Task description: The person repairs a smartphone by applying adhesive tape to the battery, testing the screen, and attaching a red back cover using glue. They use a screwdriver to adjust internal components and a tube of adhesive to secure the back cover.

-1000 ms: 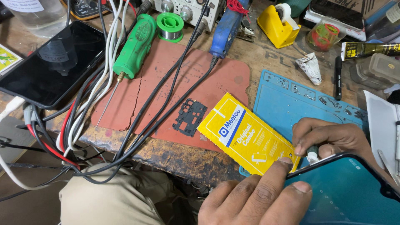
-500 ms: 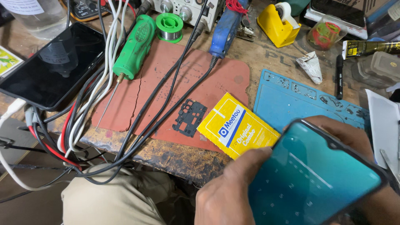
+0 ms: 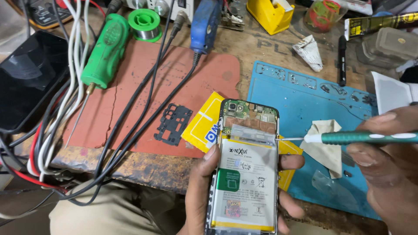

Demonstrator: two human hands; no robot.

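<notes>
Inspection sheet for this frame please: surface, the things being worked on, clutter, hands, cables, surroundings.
Surface: worn wooden bench bearing a red mat and a blue mat.
Job's things: opened phone, back off, battery showing; teal screwdriver, tip at the phone's right edge.
Clutter: yellow packet, black metal plate, green tool, solder spool, yellow tape dispenser, cloth, dark phone.
Hands: left hand grips the phone; right hand holds the screwdriver.
Cables: black, white and red cables cross the bench's left side.
Surroundings: khaki-clad lap below the bench edge.
</notes>
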